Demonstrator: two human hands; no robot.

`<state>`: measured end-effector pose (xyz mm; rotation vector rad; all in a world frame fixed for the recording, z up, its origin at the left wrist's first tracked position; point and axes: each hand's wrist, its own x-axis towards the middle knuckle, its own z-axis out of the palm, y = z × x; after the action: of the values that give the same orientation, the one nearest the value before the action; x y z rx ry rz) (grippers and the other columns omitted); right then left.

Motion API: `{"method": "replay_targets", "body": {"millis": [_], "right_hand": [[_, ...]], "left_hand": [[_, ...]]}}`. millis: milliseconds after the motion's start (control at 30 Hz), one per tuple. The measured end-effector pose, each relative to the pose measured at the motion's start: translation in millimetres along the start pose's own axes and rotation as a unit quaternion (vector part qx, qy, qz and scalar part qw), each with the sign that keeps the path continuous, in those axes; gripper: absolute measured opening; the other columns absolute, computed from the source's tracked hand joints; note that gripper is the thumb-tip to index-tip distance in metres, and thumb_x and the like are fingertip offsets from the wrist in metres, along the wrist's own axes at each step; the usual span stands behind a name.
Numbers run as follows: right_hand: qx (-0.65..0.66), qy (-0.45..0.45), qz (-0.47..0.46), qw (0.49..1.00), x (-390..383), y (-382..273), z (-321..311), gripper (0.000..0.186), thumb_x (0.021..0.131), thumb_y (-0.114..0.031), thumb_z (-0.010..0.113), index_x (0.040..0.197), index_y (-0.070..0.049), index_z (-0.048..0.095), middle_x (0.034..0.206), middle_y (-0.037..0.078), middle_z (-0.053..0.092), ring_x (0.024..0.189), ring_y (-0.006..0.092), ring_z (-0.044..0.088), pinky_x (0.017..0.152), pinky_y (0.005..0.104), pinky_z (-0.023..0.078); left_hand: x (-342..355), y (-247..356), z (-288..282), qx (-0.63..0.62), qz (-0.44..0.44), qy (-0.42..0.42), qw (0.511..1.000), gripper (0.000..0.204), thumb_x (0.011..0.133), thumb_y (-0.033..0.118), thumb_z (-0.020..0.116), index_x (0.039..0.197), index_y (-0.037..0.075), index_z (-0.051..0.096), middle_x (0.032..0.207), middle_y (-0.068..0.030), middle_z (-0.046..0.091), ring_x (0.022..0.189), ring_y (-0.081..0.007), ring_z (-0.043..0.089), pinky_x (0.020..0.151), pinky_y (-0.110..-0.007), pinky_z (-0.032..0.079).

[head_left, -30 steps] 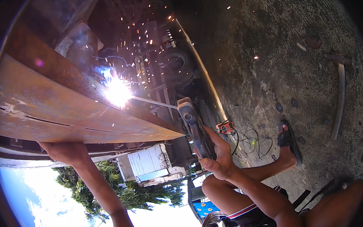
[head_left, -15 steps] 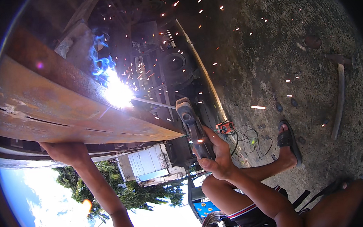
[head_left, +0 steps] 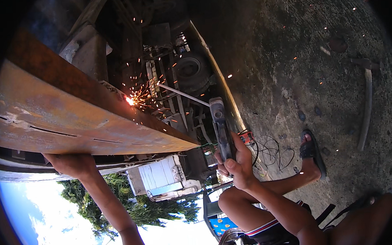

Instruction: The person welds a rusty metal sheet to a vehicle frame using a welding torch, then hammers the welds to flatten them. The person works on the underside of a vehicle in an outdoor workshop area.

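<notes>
My right hand is closed around a dark welding electrode holder, thumb along its side. A thin welding rod sticks out of its jaws toward the upper left. The rod's tip is apart from a long rusty steel beam that crosses the left half. On the beam's upper edge a small spot glows orange and throws sparks. My left hand is pressed against the beam's lower edge, its fingers hidden behind the metal.
Behind the beam stand a vehicle's underside parts and a wheel. A hammer lies on the concrete floor at the right. Near my sandalled foot are tangled cables and an orange device.
The bright white-blue arc has gone out, leaving a glowing spot and fewer sparks. My right hand has drawn the holder and rod right and away from the beam. My left hand has stayed put.
</notes>
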<state>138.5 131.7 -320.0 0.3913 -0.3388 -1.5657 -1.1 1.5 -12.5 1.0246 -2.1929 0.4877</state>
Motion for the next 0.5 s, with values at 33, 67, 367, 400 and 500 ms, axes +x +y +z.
{"method": "replay_targets", "body": {"millis": [33,67,367,400,500], "right_hand": [[-0.005,-0.006,0.004,1.000,0.3,0.3,-0.6,0.105,0.078,-0.062,0.075,0.148,0.000,0.028,0.078,0.004,0.049,0.052,0.0056,0.042,0.046,0.0213,0.035],[-0.002,-0.004,0.004,1.000,-0.1,0.5,-0.5,0.105,0.077,-0.062,0.075,0.148,0.000,0.029,0.078,0.004,0.049,0.052,0.0054,0.041,0.046,0.0212,0.035],[0.008,-0.038,0.038,0.999,-0.9,-4.5,6.7,0.106,0.073,-0.059,0.081,0.146,0.001,0.031,0.081,0.005,0.051,0.056,0.0055,0.043,0.048,0.0209,0.037],[0.006,-0.040,0.038,0.998,-0.8,-5.5,7.8,0.107,0.073,-0.059,0.081,0.146,0.002,0.032,0.081,0.005,0.051,0.056,0.0055,0.044,0.049,0.0208,0.037],[-0.002,-0.042,0.030,0.999,0.0,-7.4,11.1,0.107,0.073,-0.060,0.080,0.145,0.003,0.033,0.082,0.005,0.052,0.059,0.0056,0.045,0.050,0.0208,0.038]], "left_hand": [[-0.7,0.9,0.6,0.014,0.009,-0.006,1.000,0.049,0.105,0.031,0.030,0.149,0.008,0.035,0.150,-0.0166,0.038,0.138,-0.0342,0.038,0.118,-0.052,0.032],[-1.5,1.3,1.4,0.016,0.009,-0.004,1.000,0.050,0.106,0.032,0.030,0.149,0.008,0.035,0.150,-0.0166,0.038,0.138,-0.0341,0.038,0.118,-0.052,0.031],[-6.2,5.0,6.5,0.031,0.025,0.007,0.999,0.049,0.107,0.034,0.029,0.146,0.004,0.037,0.147,-0.0185,0.041,0.135,-0.0324,0.043,0.117,-0.051,0.035],[-6.9,5.5,7.3,0.026,0.018,0.018,0.999,0.050,0.107,0.034,0.029,0.146,0.004,0.036,0.148,-0.0183,0.040,0.135,-0.0323,0.042,0.117,-0.051,0.034],[-8.5,6.9,9.9,0.019,0.014,0.016,1.000,0.050,0.107,0.035,0.029,0.147,0.006,0.035,0.149,-0.0176,0.039,0.137,-0.0317,0.040,0.118,-0.051,0.033]]}}
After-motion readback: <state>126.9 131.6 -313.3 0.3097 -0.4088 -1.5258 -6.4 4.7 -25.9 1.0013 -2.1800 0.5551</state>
